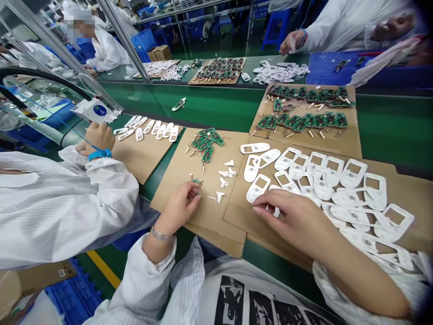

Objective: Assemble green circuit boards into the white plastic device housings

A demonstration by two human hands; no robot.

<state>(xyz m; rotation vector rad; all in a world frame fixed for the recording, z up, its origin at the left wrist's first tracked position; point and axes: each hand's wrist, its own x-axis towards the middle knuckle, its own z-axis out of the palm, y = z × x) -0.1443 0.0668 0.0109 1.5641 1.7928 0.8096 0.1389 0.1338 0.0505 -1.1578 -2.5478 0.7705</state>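
Observation:
My left hand (181, 203) is closed in a pinch on a small green circuit board (195, 181), whose lower part my fingers hide. To its right on the cardboard lie several small white plastic pieces (223, 182). A little group of green circuit boards (204, 141) with metal contacts sits farther back. My right hand (291, 214) hovers palm down at the near left edge of a spread of white plastic housings (353, 174), thumb and fingers slightly apart. Nearest to its fingertips is one white housing (258, 188) with a rectangular window; whether they touch is unclear.
A cardboard sheet (306, 133) with rows of circuit boards stands behind the housings. On my left, a co-worker's hand (99, 137) is beside a white device (91, 109). Across the green belt (216, 104) are more boards, white parts and a blue tray (324, 74).

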